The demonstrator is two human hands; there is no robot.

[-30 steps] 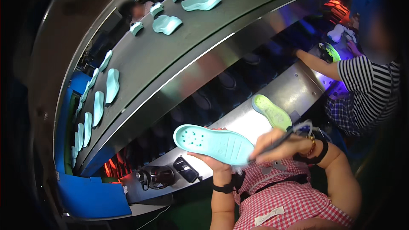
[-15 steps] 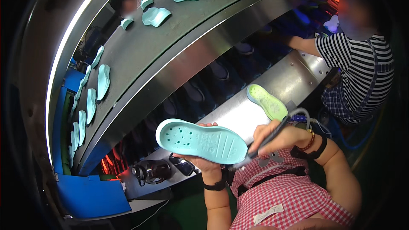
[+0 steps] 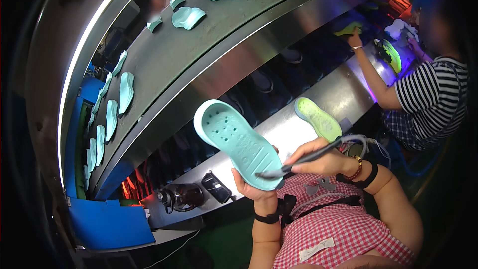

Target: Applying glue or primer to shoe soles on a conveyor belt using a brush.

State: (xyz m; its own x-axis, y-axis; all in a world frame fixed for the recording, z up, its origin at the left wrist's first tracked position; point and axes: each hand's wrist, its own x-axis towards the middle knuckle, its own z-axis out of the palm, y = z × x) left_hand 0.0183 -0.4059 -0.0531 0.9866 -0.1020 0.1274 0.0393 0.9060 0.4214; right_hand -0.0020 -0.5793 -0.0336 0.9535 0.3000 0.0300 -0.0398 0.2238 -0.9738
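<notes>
A pale turquoise shoe sole [image 3: 234, 139] is tilted up in my left hand [image 3: 254, 187], which grips its lower end with the thumb on the near edge. Small holes dot the upper part of its inner face, and grooves cross the lower part. My right hand [image 3: 317, 156] closes around a brush [image 3: 314, 156] with a dark handle, a tube trailing from its back end. The bristles touch the sole's inner face near its lower end. Beyond my right hand, a yellow-green sole [image 3: 317, 118] lies on the metal ledge [image 3: 269, 137].
A dark conveyor belt [image 3: 164, 62] curves past, carrying several turquoise soles [image 3: 126, 92]. A phone [image 3: 216, 187] and a dark jug [image 3: 186, 197] stand on the ledge at left. At right, a co-worker in a striped shirt [image 3: 423, 87] handles shoe parts near a yellow-green and black shoe [image 3: 391, 56].
The sole has turned to stand more upright, its holed end swinging up. The brush has moved from the sole's edge onto its inner face. The co-worker's arm has reached out to a yellow-green piece.
</notes>
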